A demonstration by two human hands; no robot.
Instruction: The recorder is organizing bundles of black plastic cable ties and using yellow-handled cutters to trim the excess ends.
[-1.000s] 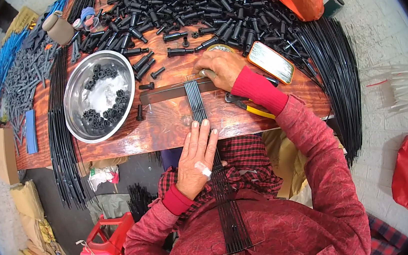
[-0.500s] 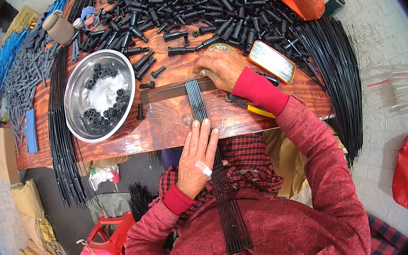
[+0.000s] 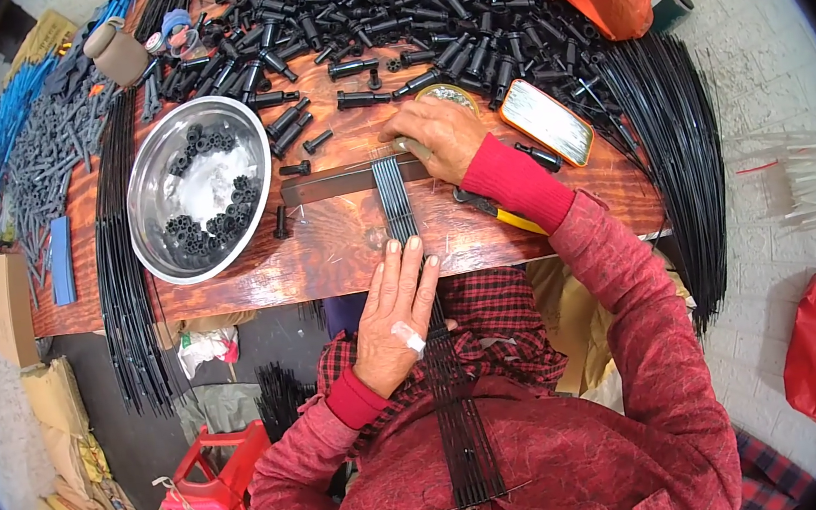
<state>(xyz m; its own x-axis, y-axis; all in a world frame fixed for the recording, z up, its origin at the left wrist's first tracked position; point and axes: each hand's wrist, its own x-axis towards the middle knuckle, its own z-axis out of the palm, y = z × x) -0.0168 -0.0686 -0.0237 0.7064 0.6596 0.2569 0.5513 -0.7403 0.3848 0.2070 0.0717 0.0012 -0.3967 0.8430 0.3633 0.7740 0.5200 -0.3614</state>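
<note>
I see the left hand (image 3: 393, 322) with fingers straight, laid over a bundle of thin black rods (image 3: 395, 201) at the surface's (image 3: 330, 274) near edge; whether it grips, I can't tell. The rods run from the person's chest across a long, dark bar (image 3: 335, 185). The right hand (image 3: 445, 138) curls its fingers beside their far end, its grip unclear to me. Left sits a round, silver metal bowl (image 3: 145, 225); right, yellow-handled pliers (image 3: 519, 221).

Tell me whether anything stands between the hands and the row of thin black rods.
Nothing visible does: the left hand lies over the rods, and the right hand is beside their far end; whether it touches them is unclear.
</note>
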